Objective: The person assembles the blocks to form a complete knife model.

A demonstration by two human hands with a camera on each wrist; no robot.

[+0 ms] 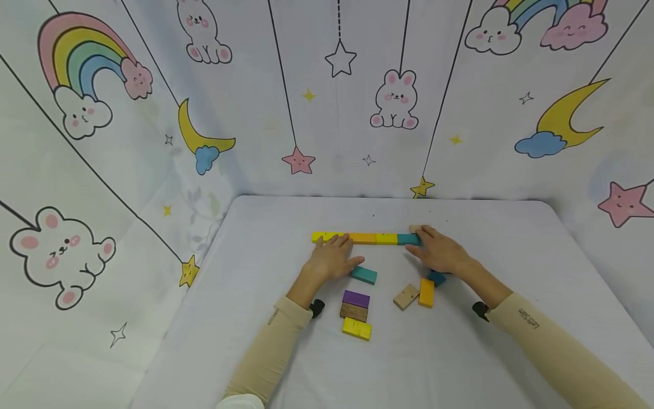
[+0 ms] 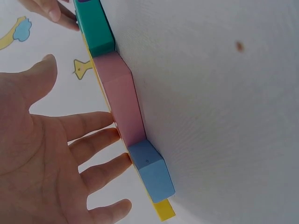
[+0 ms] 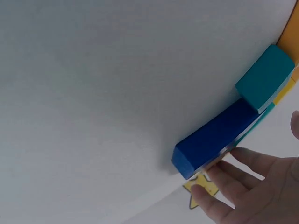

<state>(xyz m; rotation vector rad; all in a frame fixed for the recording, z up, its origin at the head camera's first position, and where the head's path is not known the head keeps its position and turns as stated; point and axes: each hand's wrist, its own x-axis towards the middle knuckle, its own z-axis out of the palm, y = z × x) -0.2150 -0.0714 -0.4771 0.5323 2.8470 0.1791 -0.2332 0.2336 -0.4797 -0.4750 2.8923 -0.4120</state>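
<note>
A long row of blocks (image 1: 361,238) in yellow, orange and teal crosses the table. Fairly straight fingers of my left hand (image 1: 331,258) touch its left part, palm facing the row. In the left wrist view a pink block (image 2: 120,95), a light blue block (image 2: 153,170) and a green block (image 2: 96,28) run along the row, with a yellow edge behind them. My right hand (image 1: 441,250) reaches to the row's right end, its extended fingertips at a wooden block (image 1: 416,228). A dark blue block (image 3: 212,135) and a teal block (image 3: 266,77) show beside that hand.
Nearer the body lie a teal block (image 1: 364,275), a purple block (image 1: 356,298), a brown wooden block (image 1: 353,311) and a yellow block (image 1: 356,329). Below the right hand are a light wooden block (image 1: 406,296), an orange block (image 1: 426,292) and a blue block (image 1: 436,278).
</note>
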